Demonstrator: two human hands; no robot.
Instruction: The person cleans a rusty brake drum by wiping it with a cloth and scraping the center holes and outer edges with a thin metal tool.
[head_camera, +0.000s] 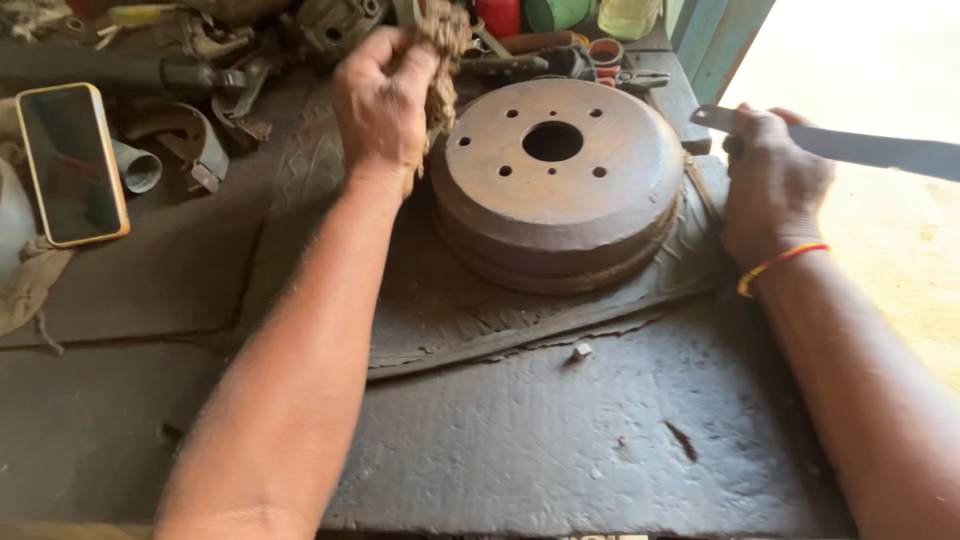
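Dark, grimy and scarred, the workbench (560, 440) fills the view, with bright ground beyond its right edge. On a worn rubber sheet (450, 310) at the middle of the bench lies a rusty brake drum (557, 185), flat face up, with a large centre bore and a ring of smaller holes.

The left hand (385, 100) is clenched around a wad of frayed brown rag (443, 60), which hangs against the drum's far-left rim. The right hand (772, 185) is closed on a long flat metal blade (860, 148) that runs off to the right, just beside the drum's right side but apart from it.

To wipe well, the person would do best to press the rag firmly along the rim and work round the face hole by hole, steadying the drum so it does not slide on the sheet, and keeping the blade's edge away from the wiping arm.

Farther left lie a phone in an orange case (72, 165), a short grey pipe piece (138, 168) and curved brake shoes (190, 140); tools and coloured containers crowd the far edge.
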